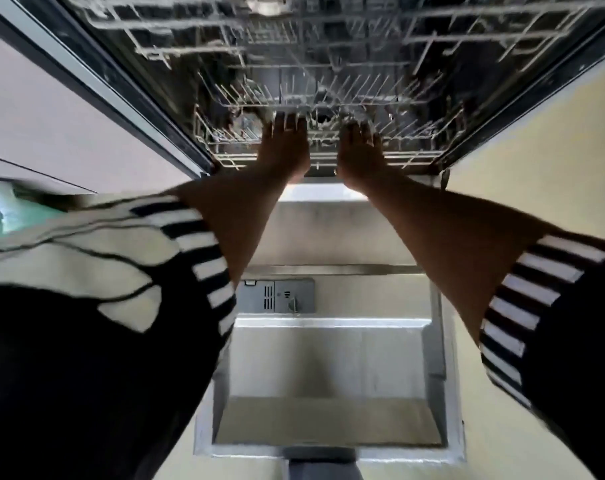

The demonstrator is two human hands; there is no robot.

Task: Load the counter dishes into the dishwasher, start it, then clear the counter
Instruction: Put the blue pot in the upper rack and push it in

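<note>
At the far left edge of the frame a blurred blue-green thing (3, 209) shows below the pale cabinet front (51, 116); I can't tell what it is. Next comes the striped left sleeve (197, 244), pushed up the forearm. The left hand (285, 147) reaches forward to the front edge of the lower rack (398, 147), back up, fingers stretched out side by side over the wires. Whether the tips hook a wire is lost in the blur.

The dishwasher stands open. Its door (329, 358) lies flat in the lower middle of the frame, with the detergent dispenser (277, 295) set into it. The upper rack (329, 39) fills the top of the frame. Something dark sits in the left of the lower rack, too blurred to name.

Just to the right of the left hand, the right hand (361, 154) lies on the same front edge, fingers likewise extended and slightly spread. The striped right sleeve (536, 289) follows at the right. The worktop and its dishes are out of view.

This looks like the loading stage, with both hands set to move the lower rack. To slide it out over the door, the next move needs an even two-handed pull, kept level on its runners.
</note>
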